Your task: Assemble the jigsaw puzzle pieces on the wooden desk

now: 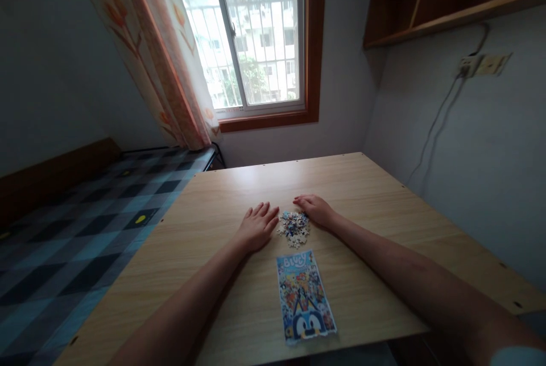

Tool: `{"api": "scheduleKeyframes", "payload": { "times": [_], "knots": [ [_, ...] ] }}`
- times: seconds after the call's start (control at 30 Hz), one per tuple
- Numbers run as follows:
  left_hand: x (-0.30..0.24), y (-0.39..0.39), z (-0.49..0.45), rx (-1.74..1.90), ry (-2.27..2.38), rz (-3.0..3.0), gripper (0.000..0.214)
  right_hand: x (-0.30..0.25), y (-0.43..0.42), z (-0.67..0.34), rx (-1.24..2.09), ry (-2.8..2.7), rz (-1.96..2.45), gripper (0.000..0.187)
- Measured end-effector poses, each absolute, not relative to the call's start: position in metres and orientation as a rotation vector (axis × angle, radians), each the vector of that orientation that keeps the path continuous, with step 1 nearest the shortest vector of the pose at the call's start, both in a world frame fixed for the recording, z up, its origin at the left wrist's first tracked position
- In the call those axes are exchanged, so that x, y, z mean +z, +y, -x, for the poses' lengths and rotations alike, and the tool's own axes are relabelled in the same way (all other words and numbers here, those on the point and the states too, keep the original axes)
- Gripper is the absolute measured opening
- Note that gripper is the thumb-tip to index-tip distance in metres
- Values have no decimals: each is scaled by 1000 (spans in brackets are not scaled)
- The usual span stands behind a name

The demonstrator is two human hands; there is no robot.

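Note:
A small heap of jigsaw puzzle pieces lies on the wooden table, some showing printed colour and others their pale backs. My left hand rests flat just left of the heap, its fingers spread and its fingertips near the pieces. On the heap's other side, my right hand lies on the tabletop with fingers stretched toward the left, holding nothing that I can see. Nearer to me is a colourful picture sheet reading "Bluey", with a blue cartoon dog's face at its lower end.
To the left stands a bed with a checked cover. A curtain hangs beside the barred window. On the right wall are a wooden shelf and a socket with a hanging cord.

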State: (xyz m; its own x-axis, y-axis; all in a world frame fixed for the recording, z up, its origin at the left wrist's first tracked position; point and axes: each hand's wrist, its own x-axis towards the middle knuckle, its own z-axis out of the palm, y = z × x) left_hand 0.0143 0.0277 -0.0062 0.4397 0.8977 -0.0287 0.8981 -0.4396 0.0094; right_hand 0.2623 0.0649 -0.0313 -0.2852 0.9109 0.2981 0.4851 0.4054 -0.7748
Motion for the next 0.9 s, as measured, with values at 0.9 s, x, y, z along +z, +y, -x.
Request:
{"api": "scheduleKeyframes", "payload": {
  "times": [0.9],
  "knots": [
    [-9, 61, -18, 230, 1647, -2648, 55, 17, -12, -297, 361, -2430, 752, 14]
  ]
}}
